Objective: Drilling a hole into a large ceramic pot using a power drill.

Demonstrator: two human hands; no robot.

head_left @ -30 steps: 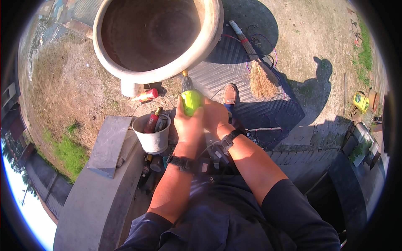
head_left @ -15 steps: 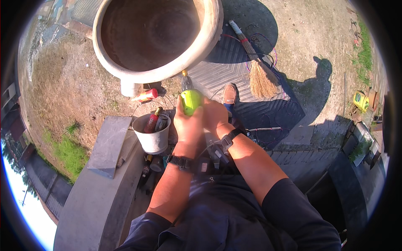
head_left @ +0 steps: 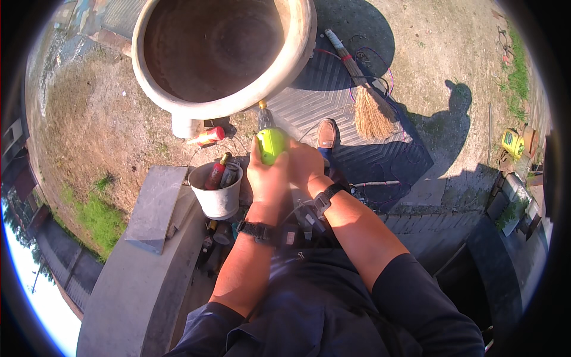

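Power tool (head_left: 272,144) in our grip has a rounded lime-green body, a dark nose and a brass-coloured tip directed at the pale lip of a large round pot (head_left: 209,109); we cannot tell whether tip and lip touch. Our left hand (head_left: 267,178) is clamped around the body's left side and underside. Our right hand (head_left: 306,162), blurred, is closed on its right, with the lay of its fingers unclear. Between them, our hands hide the tool's rear.

The tool sits, to our view, by the left side of a dark ribbed mat (head_left: 386,166), where our brown shoe (head_left: 326,133) shows. Toward the mat's right edge, a straw broom (head_left: 372,113) lies across thin cables. Left of us, a white bucket (head_left: 216,203) holding a red bottle (head_left: 216,174) stands near a concrete ledge (head_left: 119,297), whose far left corner carries a grey slab (head_left: 156,205).
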